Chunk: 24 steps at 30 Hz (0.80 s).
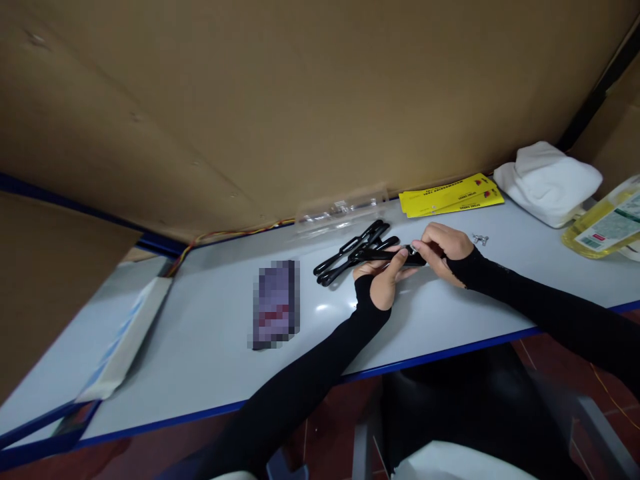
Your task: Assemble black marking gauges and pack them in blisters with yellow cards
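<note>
My left hand [381, 277] is closed around a black metal spokeshave body [376, 255], thumb on top near its middle. At that middle my right hand [443, 252] pinches a small silvery part, perhaps a screw; the fingers mostly hide it. More black spokeshave bodies [345, 250] with long handles lie in a pile just beyond and left of my left hand. Several small silver screws [480, 239] are scattered on the table close to my right wrist.
Yellow printed cards [450, 197] and a clear plastic package [343, 212] lie along the back wall. At right are a white cloth bundle [550, 180] and a bottle of yellow liquid [607, 223]. A pixelated flat object [275, 303] lies left on the grey table [200, 333].
</note>
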{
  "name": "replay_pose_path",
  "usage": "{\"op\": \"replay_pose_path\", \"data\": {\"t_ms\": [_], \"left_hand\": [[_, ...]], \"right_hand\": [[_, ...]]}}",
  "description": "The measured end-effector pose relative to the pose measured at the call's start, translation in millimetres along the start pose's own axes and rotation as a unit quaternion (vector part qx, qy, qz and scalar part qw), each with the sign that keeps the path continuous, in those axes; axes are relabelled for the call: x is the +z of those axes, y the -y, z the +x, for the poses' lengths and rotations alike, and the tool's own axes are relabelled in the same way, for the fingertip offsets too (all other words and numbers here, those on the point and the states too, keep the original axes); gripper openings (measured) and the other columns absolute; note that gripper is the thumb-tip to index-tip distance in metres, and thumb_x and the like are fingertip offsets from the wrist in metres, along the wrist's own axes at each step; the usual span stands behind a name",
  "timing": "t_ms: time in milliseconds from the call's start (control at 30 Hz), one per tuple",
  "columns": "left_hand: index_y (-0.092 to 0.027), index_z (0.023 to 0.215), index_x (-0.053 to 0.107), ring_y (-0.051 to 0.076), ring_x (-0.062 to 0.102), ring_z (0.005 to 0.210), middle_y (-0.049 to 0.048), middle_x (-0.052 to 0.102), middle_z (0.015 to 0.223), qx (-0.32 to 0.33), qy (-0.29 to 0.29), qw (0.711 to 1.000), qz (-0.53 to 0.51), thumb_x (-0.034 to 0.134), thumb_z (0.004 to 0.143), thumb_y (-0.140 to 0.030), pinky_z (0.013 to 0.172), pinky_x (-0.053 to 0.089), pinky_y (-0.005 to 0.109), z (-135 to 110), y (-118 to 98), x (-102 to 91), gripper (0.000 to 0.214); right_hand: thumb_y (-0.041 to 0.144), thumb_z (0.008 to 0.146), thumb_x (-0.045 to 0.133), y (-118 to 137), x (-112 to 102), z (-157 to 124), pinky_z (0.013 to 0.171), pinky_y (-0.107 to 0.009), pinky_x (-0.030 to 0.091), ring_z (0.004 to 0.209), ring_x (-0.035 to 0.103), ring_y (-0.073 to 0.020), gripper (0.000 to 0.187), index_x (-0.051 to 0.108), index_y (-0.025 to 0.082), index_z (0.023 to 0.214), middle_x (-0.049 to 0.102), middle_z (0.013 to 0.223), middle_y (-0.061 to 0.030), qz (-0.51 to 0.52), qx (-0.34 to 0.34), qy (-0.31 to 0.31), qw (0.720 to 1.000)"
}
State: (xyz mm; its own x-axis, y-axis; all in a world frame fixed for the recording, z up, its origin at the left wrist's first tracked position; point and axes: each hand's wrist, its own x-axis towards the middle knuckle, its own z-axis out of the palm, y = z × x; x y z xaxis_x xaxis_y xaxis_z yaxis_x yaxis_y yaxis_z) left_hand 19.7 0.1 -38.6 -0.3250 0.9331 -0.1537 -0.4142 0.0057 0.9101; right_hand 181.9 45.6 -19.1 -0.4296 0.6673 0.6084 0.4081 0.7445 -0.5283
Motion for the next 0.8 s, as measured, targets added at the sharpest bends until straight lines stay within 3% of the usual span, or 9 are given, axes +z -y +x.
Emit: {"op": "replay_pose_path", "data": {"t_ms": [167, 400, 567, 800], "left_hand": [[-0.012, 0.088, 0.081, 0.031, 0.081, 0.078, 0.011, 0.081, 0.085, -0.009, 0.001, 1.0, -0.009, 0.102, 0.052, -0.042, 0.072, 0.071, 0.047, 1.7, -1.5, -1.3, 0.052], [-0.011, 0.087, 0.082, 0.027, 0.08, 0.073, 0.0112, 0.081, 0.084, -0.009, 0.009, 1.0, -0.015, 0.103, 0.053, -0.039, 0.066, 0.07, 0.039, 0.9, -3.4, -0.6, 0.05], [-0.011, 0.087, 0.081, 0.029, 0.081, 0.08, 0.0121, 0.082, 0.089, 0.006, 0.0, 1.0, -0.008, 0.102, 0.054, -0.043, 0.072, 0.071, 0.044, 1.8, -3.1, -0.1, 0.051], [-0.011, 0.086, 0.081, 0.03, 0.081, 0.079, 0.0126, 0.081, 0.089, 0.011, -0.006, 1.0, 0.004, 0.102, 0.053, -0.046, 0.077, 0.07, 0.049, 4.7, -1.4, -0.9, 0.053]], "right_hand": [[0.029, 0.106, 0.055, 5.1, -2.8, 3.2, 0.061, -0.028, 0.035, 0.061, 0.04, -0.0128, 0.033, 0.042, 0.024, 0.076, 0.042, 0.069, 0.0043, 0.018, -0.002, -0.044, 0.999], [0.036, 0.106, 0.057, -1.4, 5.1, 0.4, 0.061, -0.028, 0.036, 0.063, 0.042, -0.0128, 0.032, 0.049, 0.023, 0.079, 0.048, 0.072, 0.0028, 0.022, -0.016, -0.045, 0.999], [0.038, 0.105, 0.062, 0.9, 2.1, -0.9, 0.064, -0.028, 0.038, 0.064, 0.044, -0.0128, 0.032, 0.051, 0.022, 0.08, 0.051, 0.073, 0.0028, 0.027, 0.026, -0.005, 0.999], [0.035, 0.104, 0.061, 1.5, 2.2, 0.1, 0.064, -0.029, 0.037, 0.065, 0.044, -0.0143, 0.032, 0.047, 0.023, 0.078, 0.049, 0.071, 0.0024, 0.006, 0.017, -0.004, 1.0]]}}
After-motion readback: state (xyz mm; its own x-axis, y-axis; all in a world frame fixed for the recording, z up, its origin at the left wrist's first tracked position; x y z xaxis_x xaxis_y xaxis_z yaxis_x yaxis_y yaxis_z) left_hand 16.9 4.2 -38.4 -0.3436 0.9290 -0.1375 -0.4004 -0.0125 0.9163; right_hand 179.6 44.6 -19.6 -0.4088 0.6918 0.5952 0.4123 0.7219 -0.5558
